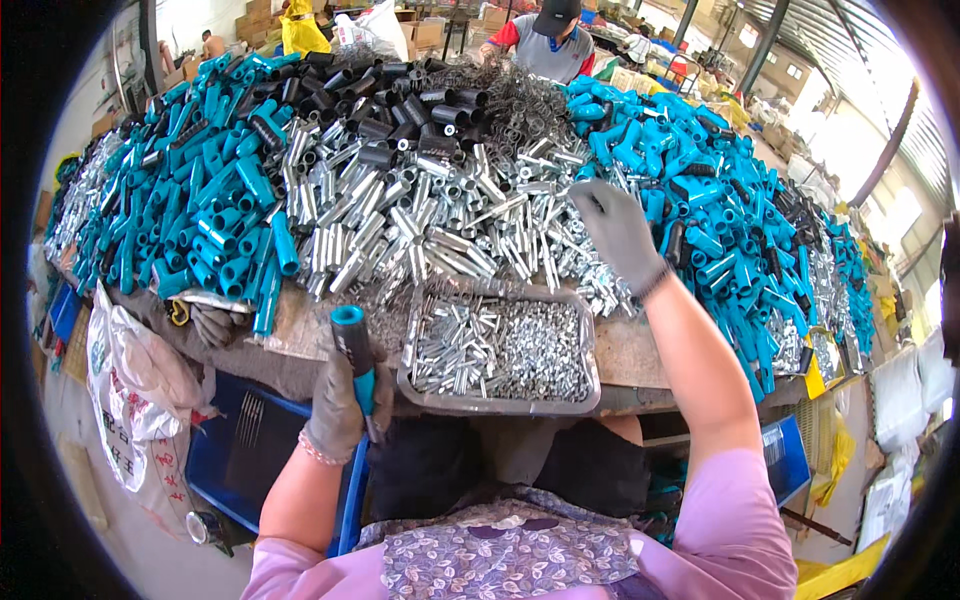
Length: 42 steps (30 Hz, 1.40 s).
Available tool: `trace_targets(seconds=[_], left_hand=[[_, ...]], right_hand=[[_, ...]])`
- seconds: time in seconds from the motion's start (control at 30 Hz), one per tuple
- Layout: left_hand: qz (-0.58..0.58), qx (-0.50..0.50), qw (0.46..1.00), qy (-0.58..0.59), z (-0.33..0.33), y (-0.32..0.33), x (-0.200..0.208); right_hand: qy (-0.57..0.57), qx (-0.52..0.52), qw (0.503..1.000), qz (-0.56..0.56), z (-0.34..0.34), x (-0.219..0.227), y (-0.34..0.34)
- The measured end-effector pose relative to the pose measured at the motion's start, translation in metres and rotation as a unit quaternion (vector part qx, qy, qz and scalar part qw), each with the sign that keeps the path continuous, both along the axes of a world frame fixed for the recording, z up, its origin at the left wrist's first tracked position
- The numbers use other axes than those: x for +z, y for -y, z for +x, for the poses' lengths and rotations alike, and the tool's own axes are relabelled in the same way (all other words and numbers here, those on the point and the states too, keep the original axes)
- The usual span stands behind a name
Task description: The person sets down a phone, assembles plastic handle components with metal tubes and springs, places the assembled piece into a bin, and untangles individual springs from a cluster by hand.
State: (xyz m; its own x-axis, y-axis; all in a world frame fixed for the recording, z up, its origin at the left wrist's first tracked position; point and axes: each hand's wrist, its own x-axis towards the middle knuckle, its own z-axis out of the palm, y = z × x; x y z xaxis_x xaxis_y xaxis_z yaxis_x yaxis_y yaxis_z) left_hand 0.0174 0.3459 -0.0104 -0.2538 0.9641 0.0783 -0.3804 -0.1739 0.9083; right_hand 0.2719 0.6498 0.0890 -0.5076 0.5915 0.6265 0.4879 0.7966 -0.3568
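Note:
My gloved left hand (338, 408) is wrapped round a black-and-teal plastic tool handle (352, 345), held nearly upright at the table's front edge with its open teal end up. My gloved right hand (622, 235) is stretched out over the right side of a heap of silver metal tubes (440, 225), beside a pile of teal handles (700, 170). Its fingers are drawn together at the tips; whatever may be between them is too small to make out. Between my arms, a grey plastic tray (500, 405) holds short metal pins and small metal parts.
More teal handles (200, 200) are piled at the left, black sleeves (400, 115) and thin springs (525, 105) at the back. A blue crate (225, 440) and a white sack (135, 380) stand low at the left. Across the table sits another person (548, 45).

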Motion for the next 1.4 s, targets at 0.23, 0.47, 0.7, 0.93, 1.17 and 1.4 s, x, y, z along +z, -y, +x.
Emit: trace_targets(seconds=[0.23, 0.47, 0.7, 0.93, 1.17, 1.4], left_hand=[[0.053, -0.061, 0.996, 0.025, 0.000, -0.021, -0.018], [0.024, -0.074, 0.997, -0.005, -0.010, -0.014, -0.023], [0.034, -0.096, 0.995, -0.012, -0.003, -0.023, -0.018], [0.030, -0.069, 0.997, 0.021, -0.001, -0.019, -0.018], [0.024, -0.110, 0.994, 0.010, -0.013, -0.020, -0.027], [0.017, -0.099, 0.995, -0.024, -0.008, -0.021, -0.019]], right_hand=[[0.118, -0.222, 0.963, -0.093, -0.064, -0.026, -0.223], [0.131, -0.189, 0.959, -0.168, -0.106, -0.042, -0.223], [0.357, -0.073, 0.928, -0.084, -0.057, -0.029, -0.233], [0.071, -0.121, 0.990, -0.024, -0.015, 0.016, -0.075], [0.237, -0.101, 0.966, 0.012, 0.084, -0.059, 0.091], [0.314, -0.090, 0.941, 0.094, 0.099, -0.056, 0.075]])
